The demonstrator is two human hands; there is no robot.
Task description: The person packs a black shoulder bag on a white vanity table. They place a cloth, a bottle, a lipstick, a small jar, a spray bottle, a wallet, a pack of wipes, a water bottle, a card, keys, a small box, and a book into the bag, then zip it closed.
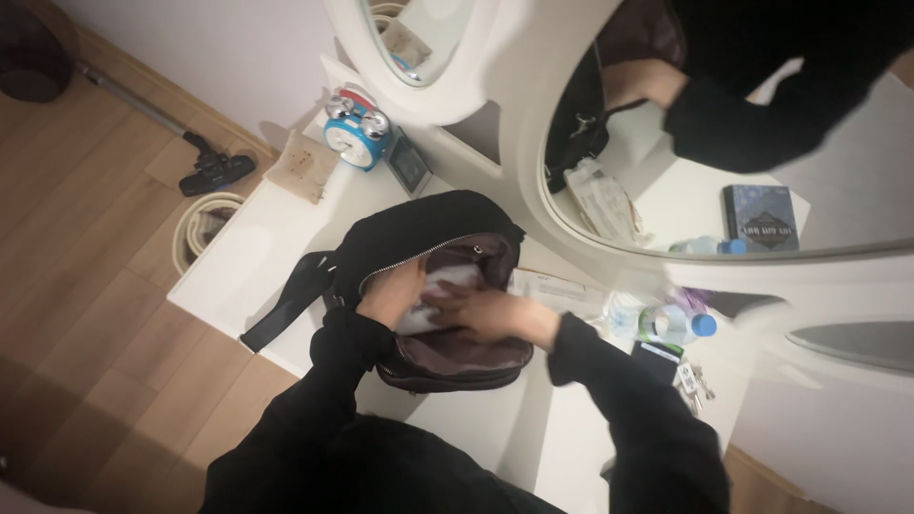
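A black zip bag [419, 233] with a dark lining lies open on the white dressing table [248, 257]. My left hand [392, 293] is at the bag's opening, gripping a white packet [447, 283] that sits inside. My right hand [490, 311] reaches in from the right with its fingers on the same white packet. The bag's black strap [286, 305] trails off towards the table's front left edge. Both my arms wear black sleeves.
A blue twin-bell alarm clock [354, 131] and a small dark frame [409, 164] stand behind the bag. A plastic bottle with a blue cap [678, 324], a dark card and keys [693, 381] lie to the right. A large oval mirror [724, 143] rises behind. A vacuum head [217, 173] lies on the wood floor.
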